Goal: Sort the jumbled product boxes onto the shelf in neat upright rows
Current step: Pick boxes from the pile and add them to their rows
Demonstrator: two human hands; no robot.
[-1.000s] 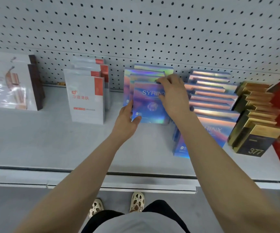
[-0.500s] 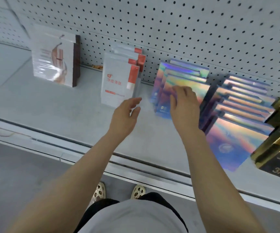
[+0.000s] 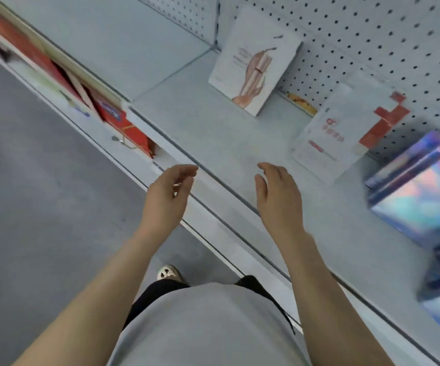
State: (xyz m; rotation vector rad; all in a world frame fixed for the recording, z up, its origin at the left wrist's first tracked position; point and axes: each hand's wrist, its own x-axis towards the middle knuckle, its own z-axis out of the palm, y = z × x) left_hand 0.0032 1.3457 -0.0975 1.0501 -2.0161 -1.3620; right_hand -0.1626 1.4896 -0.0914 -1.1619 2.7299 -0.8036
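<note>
Left hand [image 3: 166, 197] and right hand [image 3: 278, 197] hover, relaxed, empty, beside glossy holographic boxes [image 3: 419, 196].

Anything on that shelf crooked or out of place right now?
A small orange-yellow scrap lies loose against the pegboard behind the white boxes with red corners. The rows stand upright; the holographic boxes are too blurred to judge.

You face a pale grey metal shelf [image 3: 213, 133] running diagonally across the view, its front lip [image 3: 229, 228] a lighter strip with a dark groove along it. Behind it stands a white pegboard back panel [image 3: 372, 35], dotted with regular dark holes; a vertical seam [image 3: 216, 19] divides it from a plainer panel at left. Below you lies a grey floor [image 3: 42, 207], matte and slightly mottled. Light is even and diffuse, shadows soft. The right edge is motion-blurred.
</note>
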